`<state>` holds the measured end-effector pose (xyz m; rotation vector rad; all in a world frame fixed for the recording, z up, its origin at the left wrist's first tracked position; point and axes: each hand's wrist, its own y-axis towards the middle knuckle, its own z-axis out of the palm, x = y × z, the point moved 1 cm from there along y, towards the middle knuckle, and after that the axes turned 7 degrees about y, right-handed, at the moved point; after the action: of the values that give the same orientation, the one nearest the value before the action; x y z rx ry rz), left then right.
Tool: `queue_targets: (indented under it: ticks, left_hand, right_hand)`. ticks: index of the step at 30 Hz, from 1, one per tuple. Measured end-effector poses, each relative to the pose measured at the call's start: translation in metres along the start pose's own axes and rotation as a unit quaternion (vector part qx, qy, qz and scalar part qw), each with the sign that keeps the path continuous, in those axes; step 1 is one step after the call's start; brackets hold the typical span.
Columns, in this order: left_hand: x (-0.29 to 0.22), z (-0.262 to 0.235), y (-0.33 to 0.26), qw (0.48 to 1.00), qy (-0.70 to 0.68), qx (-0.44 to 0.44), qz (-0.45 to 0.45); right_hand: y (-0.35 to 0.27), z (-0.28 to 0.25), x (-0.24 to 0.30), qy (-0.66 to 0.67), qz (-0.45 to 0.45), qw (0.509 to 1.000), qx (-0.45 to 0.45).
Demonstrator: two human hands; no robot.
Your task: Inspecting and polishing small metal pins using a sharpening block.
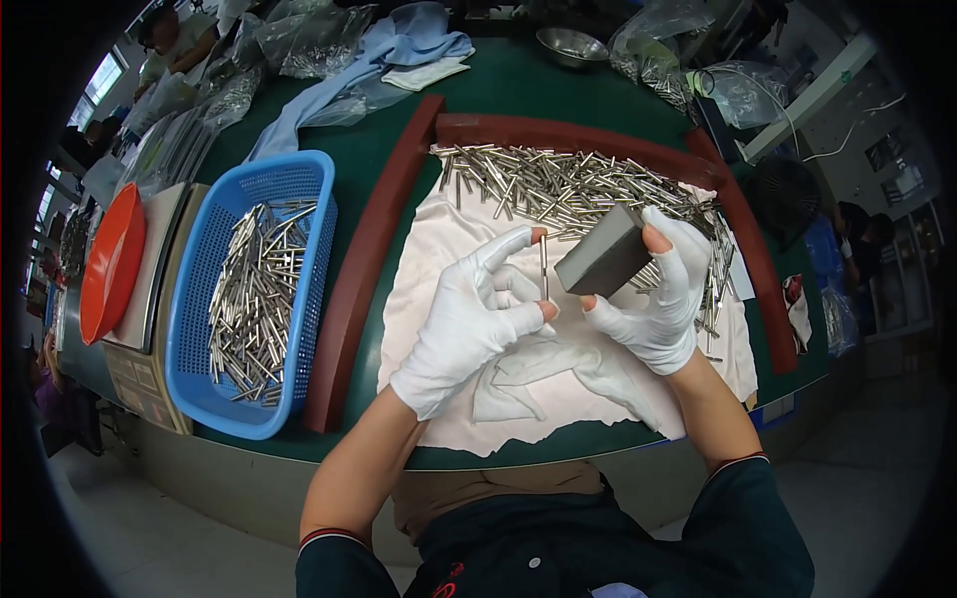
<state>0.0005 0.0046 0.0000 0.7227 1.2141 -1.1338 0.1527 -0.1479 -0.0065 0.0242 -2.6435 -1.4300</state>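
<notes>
At centre frame of the head view, work is proceeding over a white cloth (449, 249) spread on a green table (399, 149) inside a dark red frame (369, 259).

Progress: a blue basket (254, 289) at left of frame is holding a fair heap of metal rods (254, 299), judged to be pieces already handled. A larger pile of loose rods (568, 184) is lying along the upper edge of the cloth, running down the right side, and is judged to be waiting. On that showing the job is roughly part-way, with the greater share remaining.

Hands: both are wearing white gloves with bare fingertips. The left hand (474, 319) is pinching a single rod (543, 267) upright between thumb and forefinger, the remaining fingers curled loosely. The right hand (658, 289) is closed around a grey block (603, 261), thumb below and fingers over the top, holding it tilted with one face turned toward the rod. Rod and block are sitting just beside each other; whether they are touching cannot be told. Both forearms are entering from the lower edge, wrists raised off the cloth.

Surroundings: an orange lid (110, 264) is resting at far left, a steel bowl (570, 45) and clear bags at upper frame.
</notes>
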Motion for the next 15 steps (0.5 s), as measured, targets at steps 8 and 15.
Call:
queue_targets:
  ticks: [8, 15]
  left_hand:
    - [0.001, 0.001, 0.0, 1.0, 0.028, 0.002, 0.005]
    - [-0.005, 0.004, -0.002, 0.999, 0.04, 0.004, -0.006]
  right_hand:
    - [0.0, -0.001, -0.002, 0.021, 0.021, 0.999, 0.021]
    - [0.004, 0.0, 0.001, 0.057, 0.006, 0.998, 0.024]
